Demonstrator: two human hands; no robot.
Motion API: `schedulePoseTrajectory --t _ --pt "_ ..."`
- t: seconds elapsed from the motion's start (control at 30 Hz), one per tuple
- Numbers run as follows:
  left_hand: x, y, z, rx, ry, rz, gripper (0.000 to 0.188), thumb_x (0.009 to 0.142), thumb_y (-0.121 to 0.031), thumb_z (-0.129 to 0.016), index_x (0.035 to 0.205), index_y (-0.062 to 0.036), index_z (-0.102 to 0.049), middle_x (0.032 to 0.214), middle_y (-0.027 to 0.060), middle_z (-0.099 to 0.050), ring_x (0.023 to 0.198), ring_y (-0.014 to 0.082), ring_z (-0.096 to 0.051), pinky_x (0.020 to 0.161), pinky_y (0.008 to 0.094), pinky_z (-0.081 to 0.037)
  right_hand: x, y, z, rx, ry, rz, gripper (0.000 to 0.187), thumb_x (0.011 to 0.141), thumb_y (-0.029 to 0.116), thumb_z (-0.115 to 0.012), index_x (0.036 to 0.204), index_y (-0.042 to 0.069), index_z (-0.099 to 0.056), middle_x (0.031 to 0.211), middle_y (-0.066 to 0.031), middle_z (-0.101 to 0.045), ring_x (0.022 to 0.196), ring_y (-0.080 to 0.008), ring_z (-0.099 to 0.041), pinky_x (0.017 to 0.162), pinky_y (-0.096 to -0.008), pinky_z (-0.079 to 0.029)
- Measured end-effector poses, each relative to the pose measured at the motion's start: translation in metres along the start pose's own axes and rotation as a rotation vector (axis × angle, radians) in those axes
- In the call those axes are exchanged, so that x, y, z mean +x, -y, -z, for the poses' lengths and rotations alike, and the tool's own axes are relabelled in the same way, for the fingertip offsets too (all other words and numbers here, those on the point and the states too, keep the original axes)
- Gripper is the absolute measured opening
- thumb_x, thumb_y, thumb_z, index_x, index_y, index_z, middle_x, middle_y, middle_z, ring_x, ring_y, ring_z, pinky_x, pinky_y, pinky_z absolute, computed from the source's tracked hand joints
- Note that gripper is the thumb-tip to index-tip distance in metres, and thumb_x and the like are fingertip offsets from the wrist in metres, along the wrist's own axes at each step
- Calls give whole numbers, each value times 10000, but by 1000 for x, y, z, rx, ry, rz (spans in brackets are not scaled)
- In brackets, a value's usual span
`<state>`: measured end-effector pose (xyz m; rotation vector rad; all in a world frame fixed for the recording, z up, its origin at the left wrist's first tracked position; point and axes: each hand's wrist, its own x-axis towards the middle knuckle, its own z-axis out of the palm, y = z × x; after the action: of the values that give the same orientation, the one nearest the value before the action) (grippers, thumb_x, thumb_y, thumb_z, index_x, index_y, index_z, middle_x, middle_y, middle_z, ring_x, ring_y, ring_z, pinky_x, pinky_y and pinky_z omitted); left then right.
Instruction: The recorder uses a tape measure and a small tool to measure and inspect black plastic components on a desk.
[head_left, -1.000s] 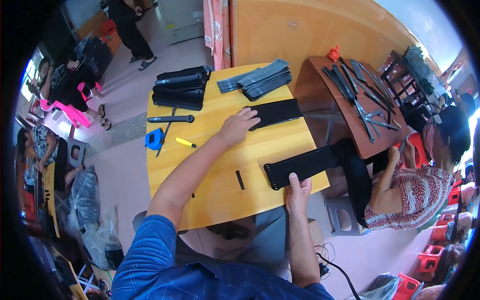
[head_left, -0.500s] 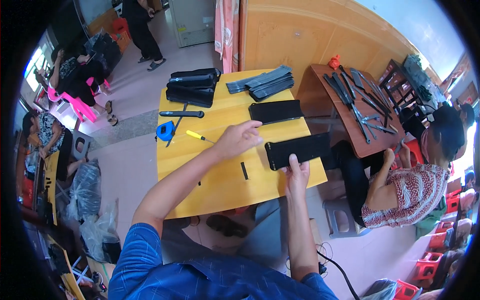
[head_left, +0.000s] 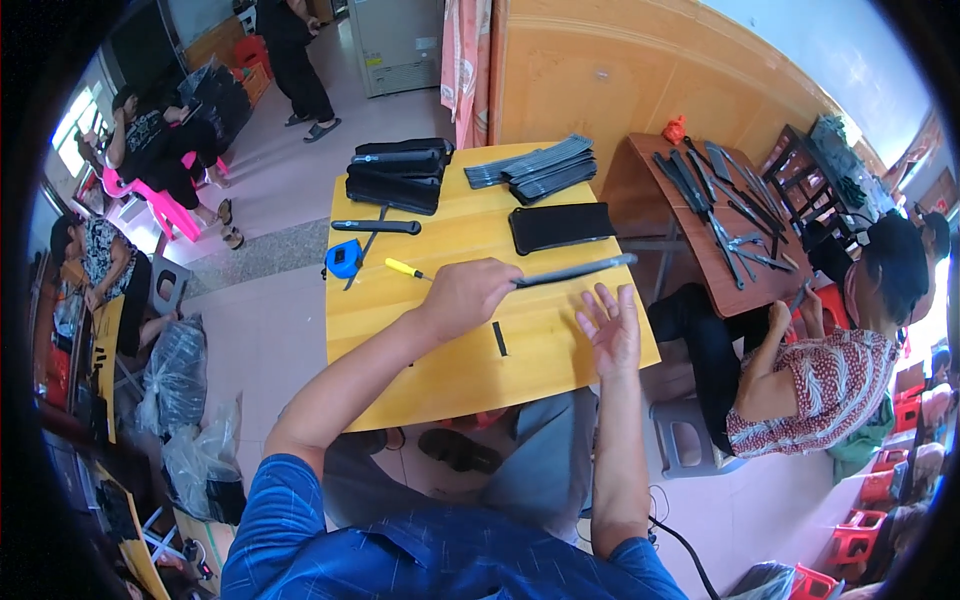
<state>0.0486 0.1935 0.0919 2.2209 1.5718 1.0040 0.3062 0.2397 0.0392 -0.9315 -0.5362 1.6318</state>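
My left hand (head_left: 468, 296) is closed on one end of a flat black rectangular panel (head_left: 580, 270), held nearly edge-on above the yellow table (head_left: 460, 385). Just below its other end, my right hand (head_left: 612, 335) is open, palm up with fingers spread, apparently apart from it. A similar black panel (head_left: 562, 228) lies flat beyond my hands. A short black strip (head_left: 500, 338) rests on the wood nearer me. Left of my left hand lie a yellow-handled tool (head_left: 405, 268), a blue tape measure (head_left: 344, 259) and a slim black bar (head_left: 376, 227).
Stacked black cases (head_left: 400, 178) and a fanned pile of dark flat sleeves (head_left: 545, 168) occupy the table's far side. At right, a brown table (head_left: 690, 210) bears several long tools, with a seated person (head_left: 810, 390) beside it. Plastic-wrapped bundles (head_left: 175, 375) stand on the floor at left.
The panel has passed from my right hand to my left and turned from face-up to nearly edge-on. My right hand has let go and opened. The view has shifted slightly.
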Motion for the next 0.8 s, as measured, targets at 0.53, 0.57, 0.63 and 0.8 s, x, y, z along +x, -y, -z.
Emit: schedulePoseTrajectory --t 0.53,0.57,0.63,0.8 --pt "27 17 -9 -1005 29 773 373 986 -190 -624 1338 -70 -598 1178 75 -678 987 166 -683 784 319 -560 65 -2 -24 157 122 66 241 981 37 -656 1213 91 -625 1136 -62 -716 1034 -203 -703 879 -385 -622" --pt "35 22 -13 -1061 51 701 361 1000 -185 -613 1342 -73 -591 1129 62 -690 937 151 -685 756 317 -558 72 -1 -28 153 140 75 237 978 39 -662 1205 99 -626 1126 -50 -714 1011 -191 -701 862 -374 -621" --pt "53 37 -19 -1050 -17 655 340 979 -172 -636 1296 -55 -598 1053 70 -703 857 159 -696 720 317 -566 91 7 -30 66 179 129 254 966 57 -689 1206 114 -628 1102 -21 -704 950 -156 -690 805 -337 -614" --pt "90 83 -36 -799 -144 688 252 943 -123 -658 1178 -35 -630 906 85 -722 701 154 -696 611 301 -565 137 34 -41 -284 3 344 346 930 66 -706 1264 74 -617 1000 -32 -701 877 -137 -679 760 -291 -568"
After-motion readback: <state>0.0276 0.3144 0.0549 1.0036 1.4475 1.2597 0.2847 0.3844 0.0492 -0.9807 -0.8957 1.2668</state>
